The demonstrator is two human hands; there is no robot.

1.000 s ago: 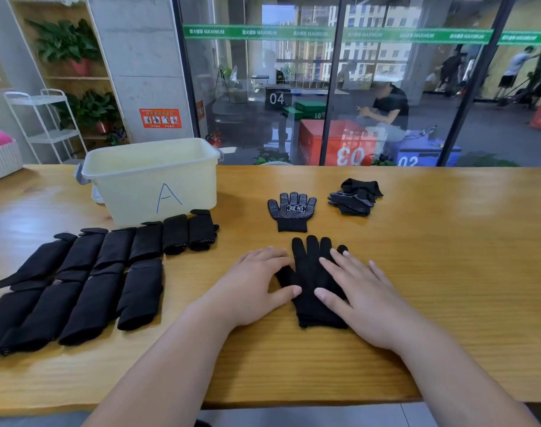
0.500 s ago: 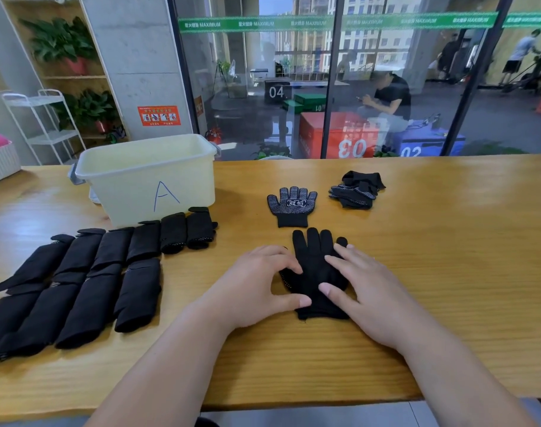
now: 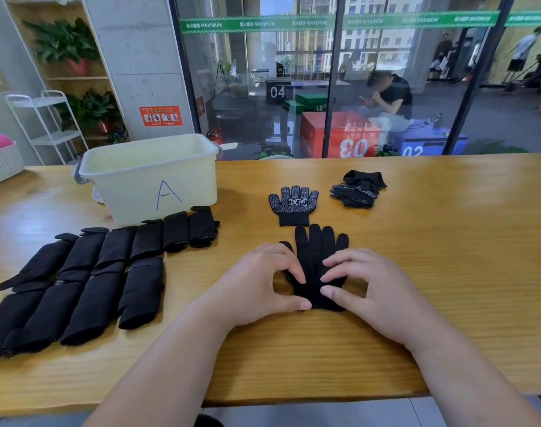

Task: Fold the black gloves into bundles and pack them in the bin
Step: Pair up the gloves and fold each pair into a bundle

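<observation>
A black glove (image 3: 317,248) lies flat on the wooden table (image 3: 447,257), fingers pointing away from me. My left hand (image 3: 256,286) pinches its left edge between curled fingers and thumb. My right hand (image 3: 369,286) pinches the right edge the same way, near the palm and cuff. Beyond it lies a dotted glove (image 3: 293,205), palm up, and a small pile of gloves (image 3: 359,189) sits at the back right. Several folded black bundles (image 3: 78,282) lie in rows on the left. The pale bin (image 3: 124,183) marked A stands behind them.
A white woven basket (image 3: 1,164) sits at the far left edge of the table. A glass wall runs behind the table's far edge. The table's front edge is close to my forearms.
Both hands have gone from lying flat on the glove to curling their fingers and thumbs in onto its two side edges. The view has shifted slightly.
</observation>
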